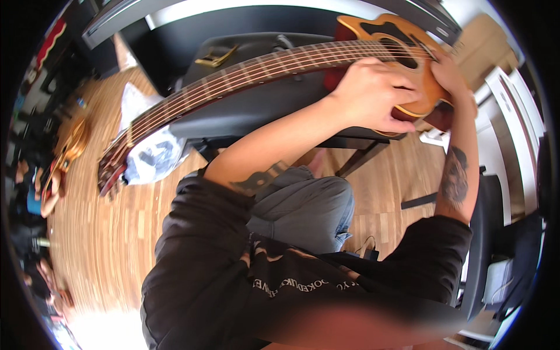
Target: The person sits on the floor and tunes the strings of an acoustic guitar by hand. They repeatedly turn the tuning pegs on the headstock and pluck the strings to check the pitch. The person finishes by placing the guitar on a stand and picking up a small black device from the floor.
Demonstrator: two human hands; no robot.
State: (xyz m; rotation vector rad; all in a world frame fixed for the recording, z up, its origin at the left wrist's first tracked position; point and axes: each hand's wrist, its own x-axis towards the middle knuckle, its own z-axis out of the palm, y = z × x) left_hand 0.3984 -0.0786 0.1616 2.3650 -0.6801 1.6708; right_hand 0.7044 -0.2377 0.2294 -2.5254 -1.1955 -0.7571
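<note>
An acoustic guitar (431, 87) with a light wooden top lies across a black padded bench (233, 116), its long neck reaching left past the bench to the headstock. My left hand (376, 93) is over the near edge of the body, below the soundhole, with fingers spread and thumb apart. Whether its fingertips touch the wood I cannot tell. At the bridge end of the strings is my right hand (449, 76); its fingers are partly hidden. A gold-coloured metal piece, shaped like a capo (217, 57), rests on the bench beyond the neck, near a small grey tool (284, 41).
A clear plastic bag (154, 157) lies on the wooden floor (111, 233) under the headstock end. Another guitar (73, 143) stands at the far left. White shelving (507, 105) and a black chair (487, 227) are close on the right. Behind the bench is dark furniture (245, 23).
</note>
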